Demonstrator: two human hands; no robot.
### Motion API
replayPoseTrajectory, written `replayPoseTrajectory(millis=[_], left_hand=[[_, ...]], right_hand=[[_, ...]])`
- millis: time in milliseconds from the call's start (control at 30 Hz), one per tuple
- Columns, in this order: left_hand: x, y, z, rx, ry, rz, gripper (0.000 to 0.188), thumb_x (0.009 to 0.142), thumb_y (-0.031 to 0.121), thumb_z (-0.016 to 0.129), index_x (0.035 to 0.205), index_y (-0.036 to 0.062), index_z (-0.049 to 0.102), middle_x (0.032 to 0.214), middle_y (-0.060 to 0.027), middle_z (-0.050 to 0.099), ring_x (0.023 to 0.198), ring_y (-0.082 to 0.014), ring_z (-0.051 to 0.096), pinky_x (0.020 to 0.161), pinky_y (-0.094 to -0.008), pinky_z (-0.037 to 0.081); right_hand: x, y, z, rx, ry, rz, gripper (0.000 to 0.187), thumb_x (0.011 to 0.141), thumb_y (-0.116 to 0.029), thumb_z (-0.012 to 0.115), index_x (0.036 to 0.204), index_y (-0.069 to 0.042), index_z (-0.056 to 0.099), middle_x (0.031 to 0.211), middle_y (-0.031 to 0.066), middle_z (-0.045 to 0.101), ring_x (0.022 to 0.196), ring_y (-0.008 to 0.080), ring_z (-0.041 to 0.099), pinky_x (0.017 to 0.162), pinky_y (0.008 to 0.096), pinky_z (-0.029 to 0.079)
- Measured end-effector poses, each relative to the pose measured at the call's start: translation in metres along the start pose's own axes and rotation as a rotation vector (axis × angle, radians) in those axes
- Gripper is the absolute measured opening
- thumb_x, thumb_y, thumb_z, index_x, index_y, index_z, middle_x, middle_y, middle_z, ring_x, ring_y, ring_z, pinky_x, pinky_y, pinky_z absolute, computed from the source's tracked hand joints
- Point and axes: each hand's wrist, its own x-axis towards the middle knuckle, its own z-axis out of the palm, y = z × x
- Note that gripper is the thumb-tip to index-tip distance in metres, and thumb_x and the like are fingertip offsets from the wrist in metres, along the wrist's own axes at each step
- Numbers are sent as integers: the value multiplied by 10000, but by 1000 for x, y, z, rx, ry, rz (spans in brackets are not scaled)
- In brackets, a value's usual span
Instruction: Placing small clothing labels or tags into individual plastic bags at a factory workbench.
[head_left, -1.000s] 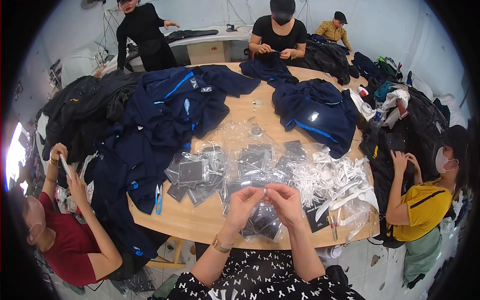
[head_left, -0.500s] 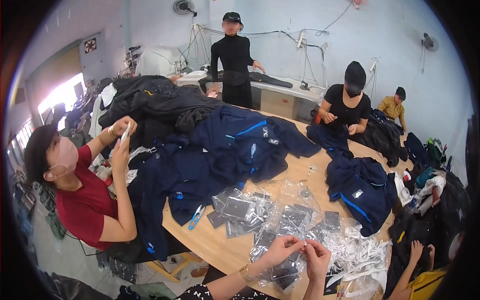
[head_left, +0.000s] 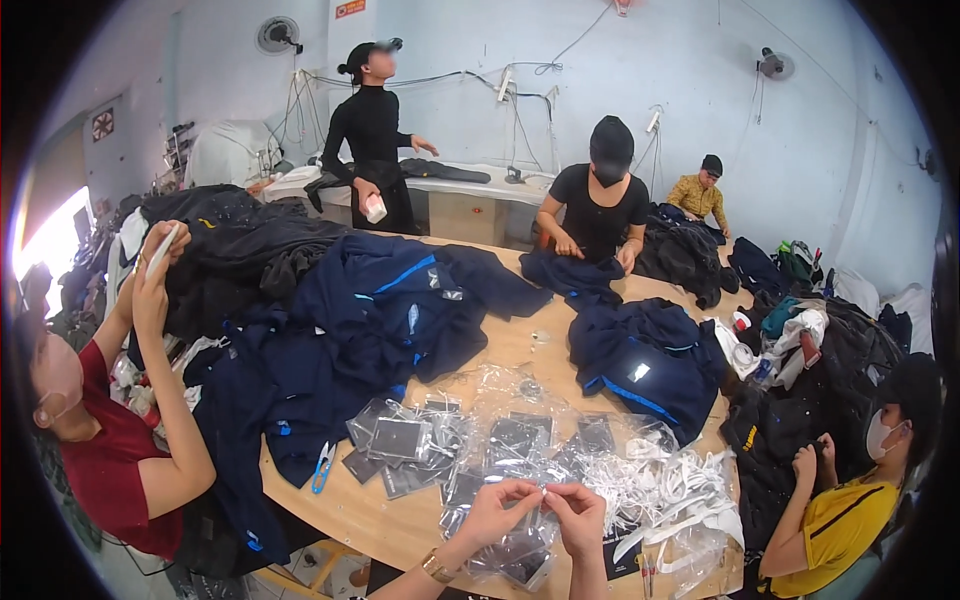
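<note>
Your left hand (head_left: 503,510) and right hand (head_left: 579,514) meet at the fingertips, pinched together on a small white piece (head_left: 545,493), too tiny to identify; its size probably explains the two-handed fingertip grip. You hold it just above the clear plastic packets (head_left: 402,438) heaped on the worktop (head_left: 348,508). White strings (head_left: 692,490) lie tangled beside your right hand, likely placed there for easy reach. The blue-handled snips (head_left: 322,467) rest left of the packets, apart from both heaps, perhaps so they stay easy to find.
</note>
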Motion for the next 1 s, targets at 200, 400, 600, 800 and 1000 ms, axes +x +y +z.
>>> replayPoseTrajectory(millis=[200, 400, 600, 800, 1000], left_hand=[[1, -10, -1, -119, -55, -48, 185, 838, 159, 595, 894, -16, 620, 867, -43, 626, 791, -76, 556, 720, -225, 443], [0, -7, 3, -216, -112, -68, 180, 872, 158, 548, 930, -5, 596, 863, -37, 616, 776, -71, 552, 724, -210, 437], [-1, -12, 5, -227, -81, -35, 163, 869, 154, 549, 905, -1, 584, 854, -36, 606, 792, -92, 558, 747, -229, 442], [-3, -10, 9, -228, -21, 74, 154, 861, 155, 563, 887, 4, 585, 837, -29, 603, 780, -95, 552, 755, -239, 440], [0, -2, -5, -291, -110, -59, 138, 831, 148, 603, 887, 22, 613, 820, -6, 604, 769, -50, 524, 705, -215, 423]], right_hand=[[-1, -5, -1, -69, -75, -66, 112, 750, 77, 602, 858, 54, 617, 780, 93, 604, 688, 154, 592, 645, 259, 493], [2, -5, -7, -161, -148, -117, 125, 777, 60, 590, 896, 45, 624, 831, 88, 585, 716, 136, 590, 649, 236, 499], [-1, -13, 0, -189, -157, -136, 144, 774, 87, 569, 899, 43, 627, 840, 88, 580, 719, 141, 586, 643, 238, 493], [-5, -11, 10, -172, -124, -226, 145, 775, 88, 570, 901, 39, 623, 841, 81, 571, 733, 136, 581, 646, 232, 486], [-8, -17, 6, -293, -180, -262, 173, 749, 81, 612, 913, 24, 619, 849, 75, 570, 794, 130, 573, 678, 217, 466]])
